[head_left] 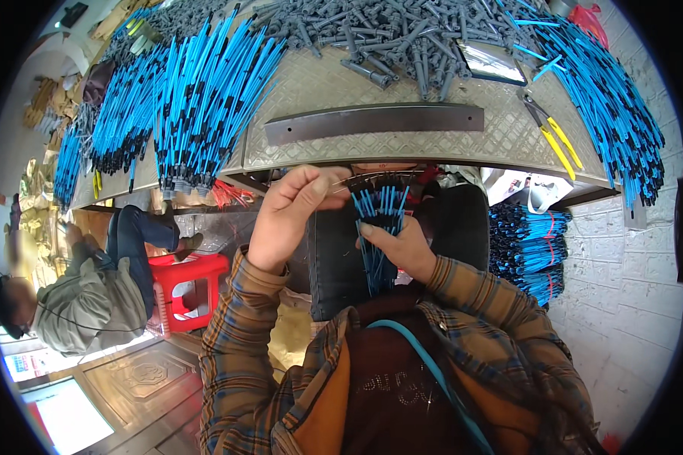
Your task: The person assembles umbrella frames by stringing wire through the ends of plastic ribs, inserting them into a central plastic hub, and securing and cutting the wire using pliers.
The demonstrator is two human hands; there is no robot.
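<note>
My right hand (404, 246) is closed around a bundle of thin blue sticks with black parts (381, 203), held upright above my lap. The fingers behind the bundle are mostly hidden. To its left, my left hand (292, 208) is raised just below the table edge, thumb and fingertips pinched together. A fine thread-like line shows by those fingertips, too thin to name. The two hands are apart, with the tops of the blue sticks close to the left fingertips.
On the table (311, 91) lie a dark metal strip (376, 121), grey plastic parts (402, 38), yellow-handled pliers (558, 144) and a dark flat panel (492, 62). Blue stick piles (209, 98) flank both sides. Bound bundles (535, 246) stand below right. A person (91, 299) sits left by a red stool (186, 292).
</note>
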